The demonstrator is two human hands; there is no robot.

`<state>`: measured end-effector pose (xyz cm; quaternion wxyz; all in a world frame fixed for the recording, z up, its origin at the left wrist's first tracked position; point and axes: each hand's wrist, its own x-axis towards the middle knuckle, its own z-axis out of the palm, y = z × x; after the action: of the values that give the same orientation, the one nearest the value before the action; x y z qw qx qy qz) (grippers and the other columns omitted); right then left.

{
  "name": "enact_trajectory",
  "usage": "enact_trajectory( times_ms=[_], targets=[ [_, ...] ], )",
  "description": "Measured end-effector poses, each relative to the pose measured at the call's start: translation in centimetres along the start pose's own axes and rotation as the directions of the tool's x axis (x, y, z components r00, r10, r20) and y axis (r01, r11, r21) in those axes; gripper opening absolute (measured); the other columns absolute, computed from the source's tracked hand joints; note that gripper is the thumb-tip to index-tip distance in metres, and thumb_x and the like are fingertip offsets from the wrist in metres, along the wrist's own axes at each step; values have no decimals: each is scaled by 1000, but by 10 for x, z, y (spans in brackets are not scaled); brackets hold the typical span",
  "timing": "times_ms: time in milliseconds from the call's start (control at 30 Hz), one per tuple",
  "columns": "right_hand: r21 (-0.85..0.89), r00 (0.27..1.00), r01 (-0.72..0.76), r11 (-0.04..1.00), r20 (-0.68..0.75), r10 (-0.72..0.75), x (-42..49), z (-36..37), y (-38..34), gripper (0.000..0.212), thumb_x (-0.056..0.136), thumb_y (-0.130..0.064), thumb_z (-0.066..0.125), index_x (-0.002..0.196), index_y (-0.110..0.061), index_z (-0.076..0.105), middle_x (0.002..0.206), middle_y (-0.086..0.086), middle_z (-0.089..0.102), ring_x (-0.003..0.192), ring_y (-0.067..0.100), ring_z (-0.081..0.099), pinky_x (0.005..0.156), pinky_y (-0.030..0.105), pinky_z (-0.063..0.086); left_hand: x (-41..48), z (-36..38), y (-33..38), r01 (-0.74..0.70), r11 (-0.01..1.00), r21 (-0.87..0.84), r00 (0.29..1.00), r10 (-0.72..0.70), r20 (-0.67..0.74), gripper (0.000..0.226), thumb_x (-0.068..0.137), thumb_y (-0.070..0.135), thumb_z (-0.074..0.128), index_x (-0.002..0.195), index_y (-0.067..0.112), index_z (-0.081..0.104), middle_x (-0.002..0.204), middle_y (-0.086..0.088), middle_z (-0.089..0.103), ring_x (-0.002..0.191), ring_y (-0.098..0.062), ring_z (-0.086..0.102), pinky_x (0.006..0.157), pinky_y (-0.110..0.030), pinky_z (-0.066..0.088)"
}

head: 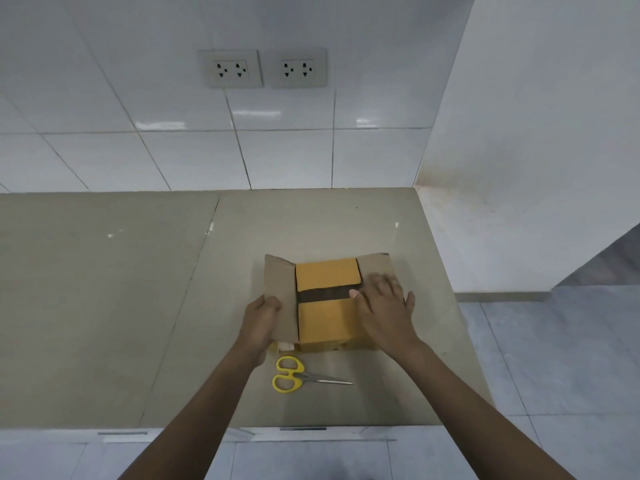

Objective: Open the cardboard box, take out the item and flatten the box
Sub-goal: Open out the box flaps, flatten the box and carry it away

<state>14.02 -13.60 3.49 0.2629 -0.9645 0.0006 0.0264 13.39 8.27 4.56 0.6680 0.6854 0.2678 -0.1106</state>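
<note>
From the head view, a cardboard box (327,303) sits on the grey-beige bench (138,306), toward its right end and near the front edge. Its two outer flaps are folded outward: the left flap (280,296) stands up and leans to the left, the right flap (375,268) lies out to the right. Between them the two yellow-orange inner flaps show, with a dark gap running across the middle from left to right. What is inside the box cannot be made out through that gap.

The left hand (261,320) holds the near outer edge of the left flap; its grip is closed around the flap's edge, thumb on top and the other fingers hidden behind the cardboard. The right hand (384,306) lies flat on the right flap and the right side of the box top, its grip spread with fingers apart, clasping nothing; the thumb tip reaches the dark gap. This hand is slightly blurred.

A pair of yellow-handled scissors (301,375) lies on the bench just in front of the box, blades together and pointing right, apart from both hands. A small pale scrap (285,347) shows at the box's near left corner; what it is cannot be told.

Behind the bench rises a white tiled wall (104,98) with two double sockets (263,68) side by side. To the right, a plain white wall (536,133) and grey floor tiles (554,358).
</note>
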Motion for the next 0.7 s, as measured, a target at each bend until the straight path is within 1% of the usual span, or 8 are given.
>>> enact_trajectory(
  times_ms=[133, 233, 300, 367, 467, 533, 600, 700],
  targets=[
    [296, 997, -4, 955, -71, 26, -13, -17, -1, 38, 99, -43, 34, 87, -24, 65, 122, -2, 63, 134, 14, 40, 118, 54, -1, -3, 8, 0, -31, 999, -16, 997, 30, -74, 23, 90, 9, 41, 79, 14, 60, 80, -10, 61, 69, -23, 56, 58, -30, 44],
    [-16, 972, 226, 974, -61, -227, -34, -21, 0, 45, 94, -43, 35, 75, -21, 68, 99, -5, 73, 108, 7, 61, 118, 47, -7, -4, 11, 0, -45, 999, 15, 995, 46, -91, 21, 91, 11, 40, 84, 11, 60, 82, -10, 61, 72, -23, 55, 61, -31, 44],
    [-261, 906, 407, 876, -7, -423, -47, -13, 6, 36, 90, -37, 43, 64, -22, 63, 78, -7, 70, 81, 9, 66, 118, 54, 4, -4, 11, -1, -56, 997, 46, 995, 59, -86, 22, 92, 12, 39, 94, 6, 60, 86, -11, 62, 76, -23, 55, 64, -32, 44],
    [-344, 846, 506, 791, 18, -533, -54, -3, 10, 30, 86, -31, 46, 60, -23, 59, 66, -8, 61, 61, 10, 60, 117, 55, 17, -5, 12, -1, -67, 996, 65, 994, 73, -85, 22, 92, 12, 39, 95, 6, 60, 87, -11, 62, 77, -23, 55, 67, -33, 43],
    [-355, 869, 468, 809, 19, -494, -40, 0, 5, 31, 89, -35, 39, 76, -21, 63, 76, -5, 68, 65, 13, 62, 107, 47, 36, -5, 12, 1, -76, 993, 90, 993, 84, -83, 23, 92, 13, 39, 83, 13, 59, 84, -9, 61, 74, -22, 54, 63, -32, 42],
    [-364, 899, 433, 825, 104, -426, -22, 0, -3, 33, 92, -35, 31, 93, -20, 61, 95, -1, 70, 80, 21, 65, 96, 41, 34, -5, 12, 2, -68, 993, 99, 995, 76, -71, 23, 92, 14, 39, 80, 17, 59, 82, -10, 61, 74, -23, 54, 64, -32, 43],
    [-328, 898, 440, 836, 142, -417, -3, 3, -9, 28, 93, -32, 37, 110, -22, 56, 119, 0, 63, 98, 23, 61, 89, 39, 31, -4, 9, 2, -44, 994, 96, 997, 50, -52, 23, 92, 14, 40, 80, 17, 59, 80, -11, 60, 71, -24, 55, 62, -31, 43],
    [-323, 896, 434, 841, 56, -441, 21, 3, -15, 38, 89, -31, 45, 127, -25, 50, 149, -1, 41, 115, 26, 53, 89, 45, 38, -2, 5, 4, -12, 999, 49, 999, 13, -35, 23, 91, 12, 40, 80, 14, 60, 76, -9, 61, 67, -22, 56, 55, -27, 45]
  ],
)
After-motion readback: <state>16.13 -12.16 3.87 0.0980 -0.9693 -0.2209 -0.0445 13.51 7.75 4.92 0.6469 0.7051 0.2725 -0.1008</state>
